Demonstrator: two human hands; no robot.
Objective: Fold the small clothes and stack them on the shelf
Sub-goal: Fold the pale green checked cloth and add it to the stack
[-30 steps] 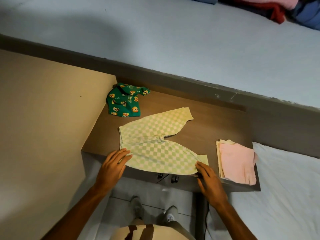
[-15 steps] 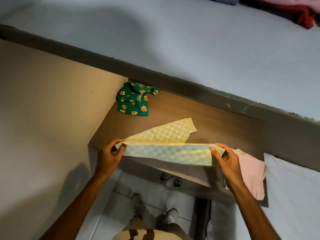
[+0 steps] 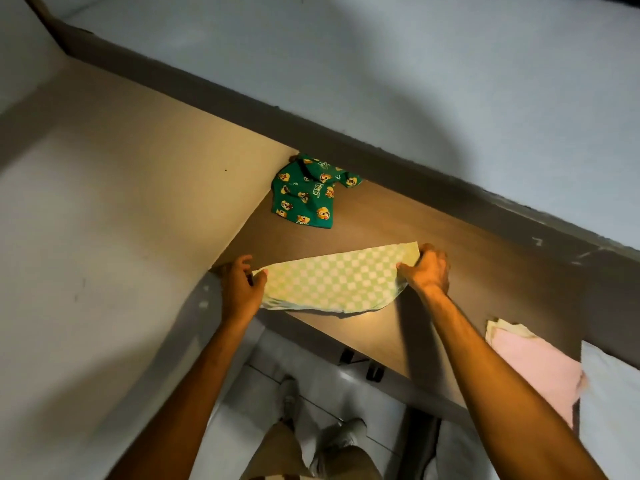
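Green-and-white checkered cloth trousers, folded leg-on-leg, lie flat on the brown wooden tabletop, long axis left-right between the hands, left hand fingers pinching the left end, right hand fingers curled on the right end, so either end can fold inward next.

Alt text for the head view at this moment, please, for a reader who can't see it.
Two hands, left hand and right hand, hold the ends of green checked baby trousers folded in half on a wooden shelf. A green cartoon-print garment lies crumpled behind; a folded pink cloth lies at right.
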